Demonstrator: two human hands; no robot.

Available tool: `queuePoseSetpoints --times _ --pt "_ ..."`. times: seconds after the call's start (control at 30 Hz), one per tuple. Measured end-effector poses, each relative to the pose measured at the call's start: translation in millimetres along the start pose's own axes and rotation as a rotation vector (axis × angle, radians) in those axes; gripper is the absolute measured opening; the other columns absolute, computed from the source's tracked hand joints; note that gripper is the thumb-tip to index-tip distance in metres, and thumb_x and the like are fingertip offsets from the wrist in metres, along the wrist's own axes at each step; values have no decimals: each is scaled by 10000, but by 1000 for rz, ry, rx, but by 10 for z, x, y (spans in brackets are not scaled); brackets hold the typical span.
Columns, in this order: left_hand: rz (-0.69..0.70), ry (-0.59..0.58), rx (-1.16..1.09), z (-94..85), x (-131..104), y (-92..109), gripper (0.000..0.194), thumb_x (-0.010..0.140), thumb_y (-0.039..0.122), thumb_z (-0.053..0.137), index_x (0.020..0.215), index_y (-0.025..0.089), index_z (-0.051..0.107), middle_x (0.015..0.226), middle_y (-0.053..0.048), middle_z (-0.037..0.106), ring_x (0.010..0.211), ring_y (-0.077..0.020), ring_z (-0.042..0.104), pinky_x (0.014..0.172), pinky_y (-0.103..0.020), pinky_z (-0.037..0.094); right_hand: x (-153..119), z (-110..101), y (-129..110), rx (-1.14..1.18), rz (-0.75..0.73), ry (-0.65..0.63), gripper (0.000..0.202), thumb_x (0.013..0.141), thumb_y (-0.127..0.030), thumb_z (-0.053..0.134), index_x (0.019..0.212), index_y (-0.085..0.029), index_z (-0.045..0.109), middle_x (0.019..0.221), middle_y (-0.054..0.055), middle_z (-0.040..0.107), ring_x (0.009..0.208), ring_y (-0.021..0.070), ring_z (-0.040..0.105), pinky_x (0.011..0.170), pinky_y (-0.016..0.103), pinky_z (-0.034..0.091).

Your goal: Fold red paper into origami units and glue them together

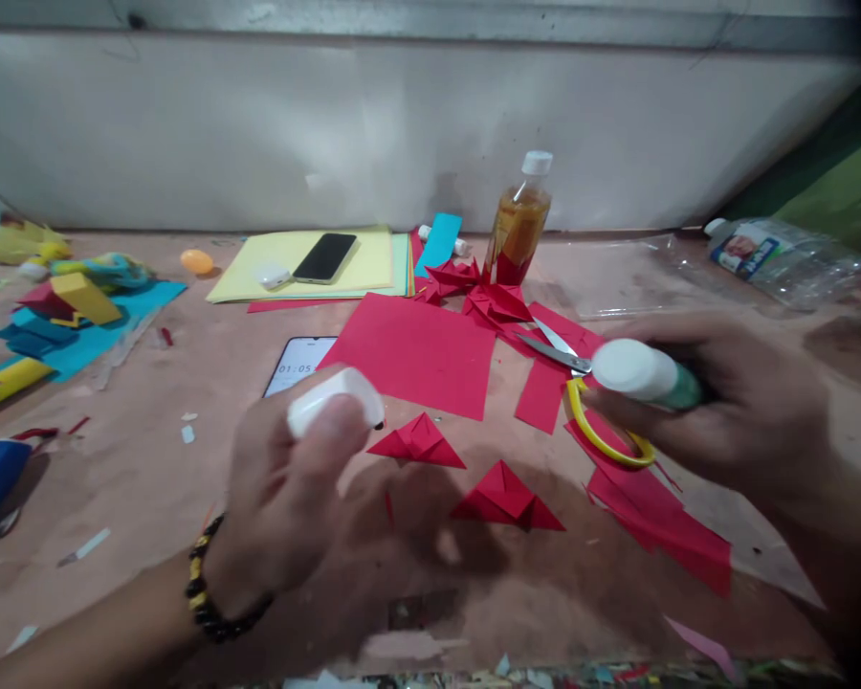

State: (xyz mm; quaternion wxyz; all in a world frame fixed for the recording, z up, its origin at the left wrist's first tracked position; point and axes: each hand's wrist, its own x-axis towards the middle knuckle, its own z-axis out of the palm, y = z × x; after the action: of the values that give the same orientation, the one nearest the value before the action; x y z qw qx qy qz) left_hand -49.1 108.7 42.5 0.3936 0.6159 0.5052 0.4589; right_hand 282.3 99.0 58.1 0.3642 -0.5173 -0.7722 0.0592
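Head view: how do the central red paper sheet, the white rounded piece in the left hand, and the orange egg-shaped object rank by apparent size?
1. Central red paper sheet
2. White rounded piece in left hand; nearness may enlarge it
3. Orange egg-shaped object

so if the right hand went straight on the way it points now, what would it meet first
Probably the scissors, just ahead of the right hand; it seems raised, so it might pass over them.

Folded papers (503,502) are lying on the table (143,421), a sheet (420,349) behind them, scissors (561,356) to its right, a bottle (522,220) is standing farther back, a phone (328,258) is lying on stacked paper (251,270).
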Motion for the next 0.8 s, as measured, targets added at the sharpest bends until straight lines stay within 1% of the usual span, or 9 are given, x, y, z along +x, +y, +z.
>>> queuePoseSetpoints --times 0.13,0.2,0.27,0.33,0.4,0.5,0.6,0.7,0.8 --pt "140 -225 269 91 129 -103 232 996 482 761 984 250 766 945 -24 756 886 -236 637 821 -382 449 46 193 -106 176 -116 -423 471 737 -601 1029 911 -283 729 769 -56 721 613 153 631 537 282 455" --pt "180 -287 343 147 146 -187 296 998 469 758 1173 231 779 1153 -78 797 1080 -304 669 970 -457 457 2 325 -166 235 -132 -595 367 743 -370 1037 935 -290 735 834 -88 768 680 139 686 594 257 457" --pt "222 -312 376 170 141 -246 455 990 449 753 1369 197 727 1425 -149 741 1327 -370 613 1119 -535 408 -53 428 -176 258 -104 -657 337 748 -121 901 990 -297 747 901 -99 801 745 142 718 671 266 450" --pt "273 -332 373 157 126 -253 446 983 415 739 1366 187 731 1495 -164 705 1406 -376 566 1164 -547 368 -92 492 -153 260 -51 -618 297 758 -61 781 954 -281 744 857 -92 796 724 144 709 670 275 425" --pt "318 -368 340 122 105 -219 239 960 412 717 1057 208 796 1172 -111 796 1145 -318 649 1021 -480 415 -108 528 -135 257 21 -514 135 835 -131 754 878 -253 718 776 -70 761 656 142 674 611 270 415" --pt "314 -488 245 89 61 -153 381 869 520 748 646 224 661 651 -2 648 684 -190 542 740 -378 364 -117 568 -182 255 160 -296 170 945 -300 769 833 -236 658 710 -45 698 584 143 621 532 265 435" --pt "186 -621 138 124 -4 -111 356 876 587 809 814 237 800 777 8 790 736 -186 662 753 -339 439 -155 615 -319 274 243 -130 245 981 -401 791 872 -237 645 733 -33 698 596 152 625 521 266 476" --pt "-17 -698 25 199 -81 -90 278 1011 532 761 1065 270 835 960 26 853 823 -162 726 770 -285 524 -220 657 -476 324 230 -91 266 981 -394 802 847 -244 629 733 -44 687 601 138 619 538 252 498" --pt "-210 -712 -82 253 -126 -88 402 1088 522 661 854 207 748 711 47 731 584 -99 580 544 -212 429 -265 680 -577 423 191 -143 174 952 -303 812 879 -248 664 750 -60 706 617 121 639 564 225 512"
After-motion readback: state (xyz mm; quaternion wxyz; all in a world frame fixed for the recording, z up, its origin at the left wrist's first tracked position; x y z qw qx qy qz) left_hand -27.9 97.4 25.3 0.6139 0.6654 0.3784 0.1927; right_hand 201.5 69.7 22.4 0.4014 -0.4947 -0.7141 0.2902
